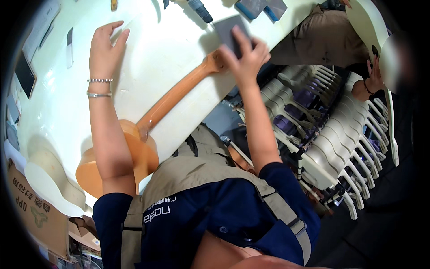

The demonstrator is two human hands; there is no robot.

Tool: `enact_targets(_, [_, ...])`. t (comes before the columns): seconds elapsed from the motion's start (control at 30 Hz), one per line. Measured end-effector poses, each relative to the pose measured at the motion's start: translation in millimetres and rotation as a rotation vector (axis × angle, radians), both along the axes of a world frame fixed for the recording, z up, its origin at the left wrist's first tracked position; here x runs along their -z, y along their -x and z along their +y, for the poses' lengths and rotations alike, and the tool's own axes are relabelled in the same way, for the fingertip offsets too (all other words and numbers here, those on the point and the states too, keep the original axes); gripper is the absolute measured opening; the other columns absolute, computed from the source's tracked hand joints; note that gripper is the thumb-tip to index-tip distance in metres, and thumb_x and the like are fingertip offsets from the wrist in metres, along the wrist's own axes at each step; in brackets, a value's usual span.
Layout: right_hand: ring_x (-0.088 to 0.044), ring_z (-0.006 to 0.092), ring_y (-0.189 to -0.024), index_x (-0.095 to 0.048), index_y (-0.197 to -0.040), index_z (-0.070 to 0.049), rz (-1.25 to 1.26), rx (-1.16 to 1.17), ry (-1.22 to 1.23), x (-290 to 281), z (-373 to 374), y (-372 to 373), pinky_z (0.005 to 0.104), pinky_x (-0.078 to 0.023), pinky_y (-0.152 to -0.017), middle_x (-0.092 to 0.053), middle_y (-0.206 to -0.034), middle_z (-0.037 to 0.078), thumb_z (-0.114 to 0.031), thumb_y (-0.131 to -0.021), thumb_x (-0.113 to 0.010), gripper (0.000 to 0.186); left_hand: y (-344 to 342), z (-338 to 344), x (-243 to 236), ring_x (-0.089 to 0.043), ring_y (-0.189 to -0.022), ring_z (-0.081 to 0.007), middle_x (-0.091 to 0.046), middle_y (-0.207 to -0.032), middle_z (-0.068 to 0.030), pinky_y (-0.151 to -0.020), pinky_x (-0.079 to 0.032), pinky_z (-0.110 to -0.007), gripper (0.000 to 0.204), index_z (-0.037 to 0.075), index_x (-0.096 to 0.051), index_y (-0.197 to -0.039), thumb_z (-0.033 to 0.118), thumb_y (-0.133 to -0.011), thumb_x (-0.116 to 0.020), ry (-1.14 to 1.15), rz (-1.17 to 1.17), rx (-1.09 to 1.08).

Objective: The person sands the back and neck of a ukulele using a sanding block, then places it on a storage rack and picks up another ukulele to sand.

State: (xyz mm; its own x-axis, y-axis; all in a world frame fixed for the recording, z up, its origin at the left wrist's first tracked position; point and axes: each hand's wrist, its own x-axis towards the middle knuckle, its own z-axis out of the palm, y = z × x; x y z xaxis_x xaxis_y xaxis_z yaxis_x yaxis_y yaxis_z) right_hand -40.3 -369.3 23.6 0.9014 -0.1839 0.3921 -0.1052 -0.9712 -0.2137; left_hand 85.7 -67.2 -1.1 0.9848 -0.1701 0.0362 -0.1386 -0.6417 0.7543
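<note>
An orange-brown wooden electric guitar [177, 93] lies slantwise across the white table, its body partly hidden under my left forearm and its neck reaching up to the right. My right hand [249, 58] is closed on a dark grey rectangular block [229, 29], just beyond the headstock end. Blur on that hand hides exactly how the fingers sit on the block. Beyond the guitar body, my left hand [106, 47] is raised over the tabletop with thumb and fingers apart, holding nothing.
A power tool [199, 10] and blue-edged grey blocks [274, 10] lie at the far side of the table [179, 49]. On the right, a person's hand [375, 77] touches a white guitar [369, 22] above a rack of white guitars [329, 148]. A cardboard box [40, 210] stands lower left.
</note>
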Motion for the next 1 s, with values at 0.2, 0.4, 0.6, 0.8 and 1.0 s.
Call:
enact_targets(0.2, [-0.045,0.0277,-0.105,-0.062,-0.119,-0.026,0.085,-0.120,-0.030,7.7,52.4,33.6,0.0412,-0.028,-0.090,-0.053,-0.111,0.011,-0.049,-0.069,-0.073,0.056,-2.2,2.6,1.9,-0.054,-0.106,-0.0256,-0.056,-0.112,-0.0132,-0.095,-0.042,-0.035,0.034,0.004,-0.061,-0.113,0.024,-0.085,-0.064,-0.039,-0.050,0.022])
enact_targets(0.4, [-0.042,0.0301,-0.097,-0.061,-0.117,-0.026,-0.076,-0.001,-0.040,-1.2,0.7,-29.0,0.0431,-0.029,-0.087,-0.047,-0.103,0.012,-0.043,-0.071,-0.073,0.051,-1.5,1.6,-1.2,-0.053,-0.108,-0.0257,-0.055,-0.112,-0.0134,-0.095,-0.041,-0.034,0.034,0.004,-0.060,-0.113,0.024,-0.086,-0.063,-0.023,-0.025,0.031])
enact_targets(0.6, [-0.041,0.0296,-0.102,-0.061,-0.117,-0.031,0.109,-0.117,-0.061,12.6,58.8,29.5,0.0429,-0.029,-0.087,-0.046,-0.106,0.010,-0.045,-0.068,-0.074,0.053,1.5,1.5,0.0,-0.054,-0.107,-0.0266,-0.055,-0.113,-0.0136,-0.095,-0.042,-0.035,0.035,0.004,-0.060,-0.113,0.026,-0.086,-0.063,-0.050,-0.030,0.026])
enact_targets(0.8, [-0.048,0.0276,-0.094,-0.063,-0.113,-0.027,-0.183,0.004,-0.027,-9.1,-15.2,-47.1,0.0428,-0.031,-0.085,-0.052,-0.098,0.010,-0.048,-0.068,-0.074,0.051,-5.3,3.5,8.5,-0.054,-0.106,-0.0282,-0.057,-0.111,-0.0133,-0.091,-0.044,-0.036,0.034,0.008,-0.063,-0.109,0.032,-0.084,-0.061,-0.004,-0.088,0.014])
enact_targets(1.0, [-0.046,0.0259,-0.090,-0.060,-0.122,-0.021,-0.240,0.007,-0.040,-32.6,-7.4,-6.1,0.0396,-0.034,-0.082,-0.048,-0.096,0.008,-0.042,-0.068,-0.077,0.061,3.9,2.1,2.4,-0.054,-0.106,-0.0270,-0.056,-0.111,-0.0143,-0.094,-0.042,-0.035,0.035,0.004,-0.061,-0.111,0.027,-0.085,-0.062,-0.063,-0.053,0.011])
